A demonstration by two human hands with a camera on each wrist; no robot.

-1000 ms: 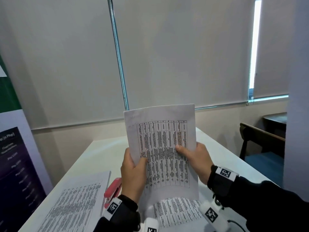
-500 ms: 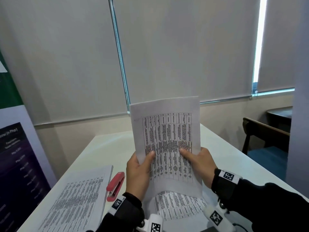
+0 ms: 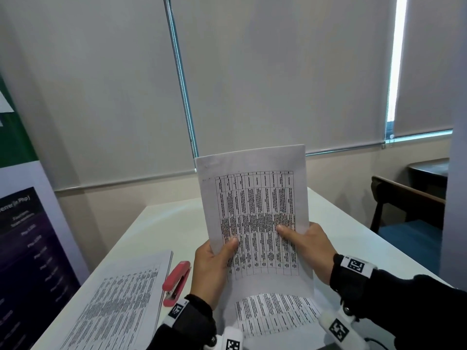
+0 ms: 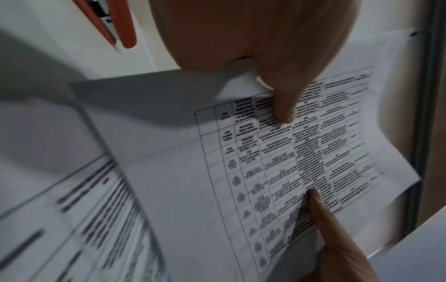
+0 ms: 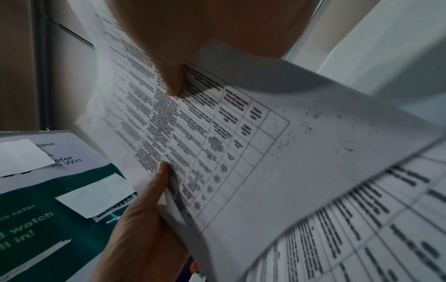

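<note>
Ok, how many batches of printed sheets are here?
3. One upright batch held by the left hand and right hand, one flat batch on the table below it, one stack left of the red stapler. Others may be hidden.

Black long sleeves [image 3: 414, 304], white wrist bands, black square tag markings, bare hands

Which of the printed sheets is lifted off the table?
The upright printout, pinched by the left hand and right hand. The stack beside the red stapler and the page below the hands lie on the table.
</note>
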